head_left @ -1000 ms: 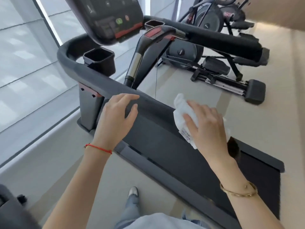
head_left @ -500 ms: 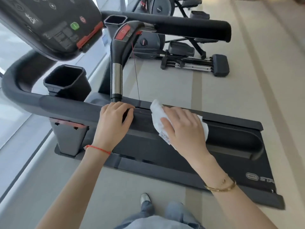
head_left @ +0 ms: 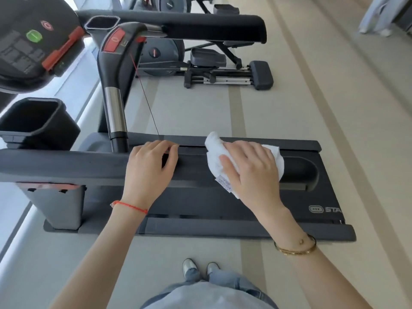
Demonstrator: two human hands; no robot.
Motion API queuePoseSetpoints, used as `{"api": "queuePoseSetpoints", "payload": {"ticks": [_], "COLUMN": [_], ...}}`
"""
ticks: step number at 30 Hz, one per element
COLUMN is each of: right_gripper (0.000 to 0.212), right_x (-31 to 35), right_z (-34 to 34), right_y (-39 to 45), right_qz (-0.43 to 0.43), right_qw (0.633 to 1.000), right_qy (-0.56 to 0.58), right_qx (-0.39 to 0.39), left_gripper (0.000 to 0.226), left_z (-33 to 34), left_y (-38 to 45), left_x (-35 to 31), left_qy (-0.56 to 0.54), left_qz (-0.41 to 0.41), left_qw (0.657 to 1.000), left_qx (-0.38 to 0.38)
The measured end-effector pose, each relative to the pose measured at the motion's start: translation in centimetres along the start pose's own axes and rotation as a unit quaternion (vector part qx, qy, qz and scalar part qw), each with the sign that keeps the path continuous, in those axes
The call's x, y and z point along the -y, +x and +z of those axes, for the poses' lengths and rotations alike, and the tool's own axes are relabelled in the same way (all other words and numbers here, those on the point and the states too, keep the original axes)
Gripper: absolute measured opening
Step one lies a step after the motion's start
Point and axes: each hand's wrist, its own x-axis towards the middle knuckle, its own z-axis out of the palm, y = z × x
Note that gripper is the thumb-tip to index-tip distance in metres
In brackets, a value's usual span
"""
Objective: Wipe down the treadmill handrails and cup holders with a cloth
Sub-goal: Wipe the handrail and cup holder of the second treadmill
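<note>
white cloth [head_left: 214, 152] pressed to near rail [head_left: 66, 162] under curled right fingers [head_left: 252, 149], left fingers [head_left: 156, 146] gripping rail; wiping mid-course, cup holders [head_left: 33, 117] unverifiable.

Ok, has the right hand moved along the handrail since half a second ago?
Yes. The right hand, with the white cloth, has slid along the near handrail toward its rounded free end, rightward in view; that gap is smaller.

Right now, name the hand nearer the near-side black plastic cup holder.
Left. Left hand holds grey handrail right of the cup holder; right hand, on white cloth, farther right.
</note>
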Motion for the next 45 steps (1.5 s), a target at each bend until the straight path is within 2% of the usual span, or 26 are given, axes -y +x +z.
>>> {"api": "queuePoseSetpoints", "payload": {"ticks": [3,6,9,13,18,21,24,27,30,33,35,42,45], "right_gripper": [0.033,0.036,0.030,0.031,0.036,0.027,0.029,0.032,0.033,0.034,0.033,0.032,0.041], "right_x": [-4.1,-4.7,-3.9,-5.8,-8.9,-5.2,-1.6,-3.3,-6.7,-7.9,-7.9,-3.4,-1.0], "right_z": [-1.4,-1.4,-1.3,-2.2,-3.2,-2.2,-0.8,-1.3,-2.9,-3.3,-2.8,-1.5,-0.8], "right_y": [0.1,0.8,-0.3,-2.4,-0.9,-0.4,-0.1,-0.4,-1.3,-0.9,-0.1,1.4,1.4], "right_qz": [0.090,0.123,0.099,0.024,0.151,0.093,0.037,0.004,0.045,0.108,0.112,0.002,-0.054], "right_qw": [0.995,0.991,0.994,1.000,0.988,0.995,0.999,0.999,0.998,0.992,0.990,0.995,0.992], "right_qy": [-0.048,-0.060,-0.050,-0.001,0.023,-0.034,-0.015,-0.005,-0.011,-0.024,-0.042,-0.017,0.004], "right_qx": [0.001,0.003,-0.018,0.001,0.008,0.011,0.033,0.041,0.031,0.061,0.081,0.096,0.118], "left_gripper": [0.037,0.040,0.042,0.044,0.040,0.041,0.039,0.040,0.044,0.046,0.045,0.036,0.024], "left_z": [0.5,0.9,1.0,1.1,1.0,1.0,1.0,1.0,0.9,0.9,0.9,0.4,-0.4], "left_y": [-0.1,-0.1,-0.1,-0.1,-0.1,-0.1,-0.2,-0.3,-0.3,-0.3,-0.3,-0.2,0.0], "left_x": [-0.3,-0.5,-0.5,-0.4,-0.4,-0.6,-0.9,-1.0,-1.2,-1.2,-1.3,-1.3,-1.1], "left_qy": [0.034,0.047,0.056,0.055,0.051,0.054,0.052,0.044,0.044,0.049,0.047,0.044,-0.013], "left_qz": [-0.012,-0.031,-0.028,-0.024,-0.026,-0.025,-0.029,-0.035,-0.046,-0.055,-0.054,-0.051,-0.039], "left_qw": [0.999,0.997,0.996,0.997,0.998,0.997,0.996,0.997,0.996,0.995,0.995,0.997,0.998], "left_qx": [-0.035,-0.048,-0.060,-0.049,-0.041,-0.047,-0.061,-0.060,-0.059,-0.065,-0.069,-0.045,-0.039]}}
